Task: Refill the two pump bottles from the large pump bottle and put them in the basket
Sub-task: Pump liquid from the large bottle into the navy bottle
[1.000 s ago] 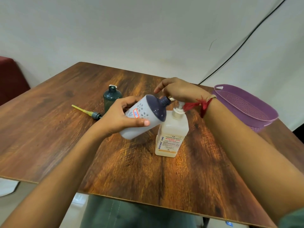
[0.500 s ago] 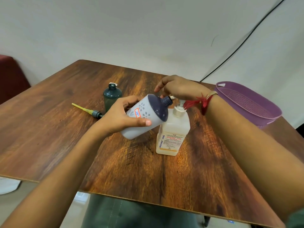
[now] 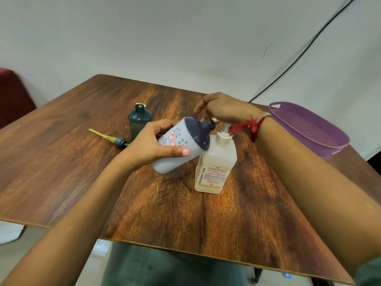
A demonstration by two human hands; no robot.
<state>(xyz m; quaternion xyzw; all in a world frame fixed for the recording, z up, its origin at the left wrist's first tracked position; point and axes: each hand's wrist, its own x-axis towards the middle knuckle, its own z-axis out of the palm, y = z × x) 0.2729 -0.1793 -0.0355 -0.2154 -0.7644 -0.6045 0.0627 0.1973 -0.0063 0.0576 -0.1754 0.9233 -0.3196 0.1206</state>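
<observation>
My left hand (image 3: 152, 145) grips a white bottle with a dark blue top (image 3: 181, 145), tilted so its open neck sits right at the spout of the large pump bottle (image 3: 215, 166). That large bottle is pale, labelled, and stands upright at the table's middle. My right hand (image 3: 224, 109) rests on its pump head, palm down, index finger lifted. A dark green bottle (image 3: 139, 121) stands uncapped behind my left hand. Its pump with a yellow tube (image 3: 111, 138) lies on the table to the left. The purple basket (image 3: 309, 129) sits at the right edge.
The wooden table (image 3: 61, 162) has its near edge close to my body. A black cable (image 3: 299, 56) runs down the white wall behind the basket. A dark red seat (image 3: 12, 96) stands at the far left.
The hands and both bottles have kept their pose. The view has shifted slightly, and my right hand seems a little lower on the pump head.
</observation>
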